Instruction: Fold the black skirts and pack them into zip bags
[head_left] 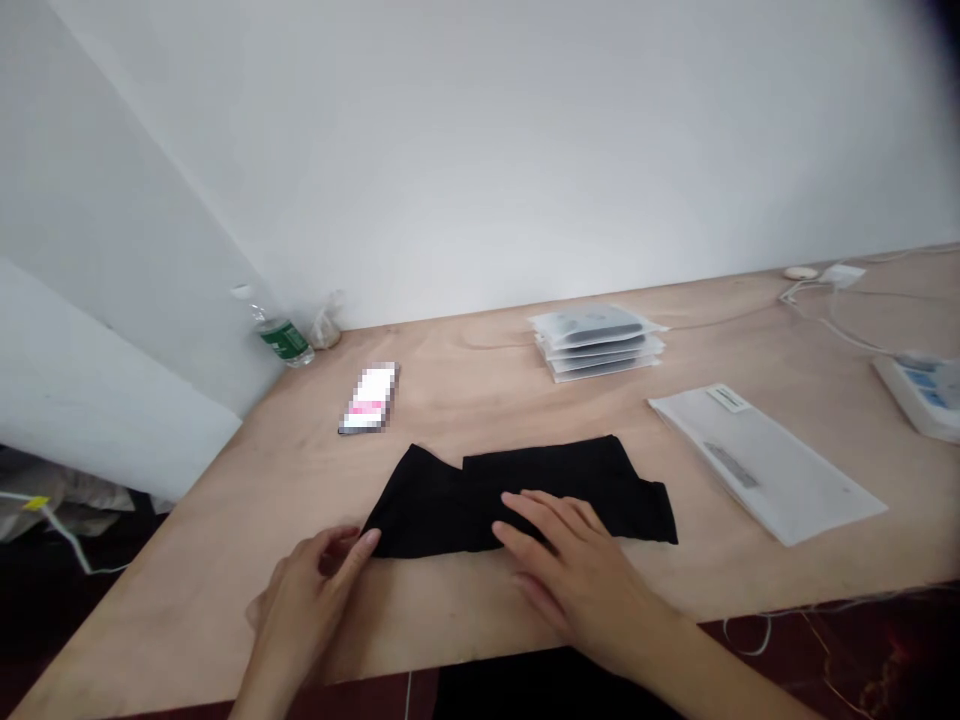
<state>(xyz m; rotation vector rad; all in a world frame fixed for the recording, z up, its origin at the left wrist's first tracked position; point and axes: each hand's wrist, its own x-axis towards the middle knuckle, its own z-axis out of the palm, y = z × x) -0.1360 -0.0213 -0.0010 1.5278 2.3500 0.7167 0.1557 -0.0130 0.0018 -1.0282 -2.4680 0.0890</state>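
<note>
Head view: wooden table against a white wall, dark red floor below, with bottle, phone, stacked packets and a flat white bag on top. Black folded cloth lies flat near your edge, notched on top; your left hand pinches its left corner, your right hand rests open on it, fingers spread.

Plain pale wall behind wooden tabletop; dark reddish floor below, possibly tiled.
</note>
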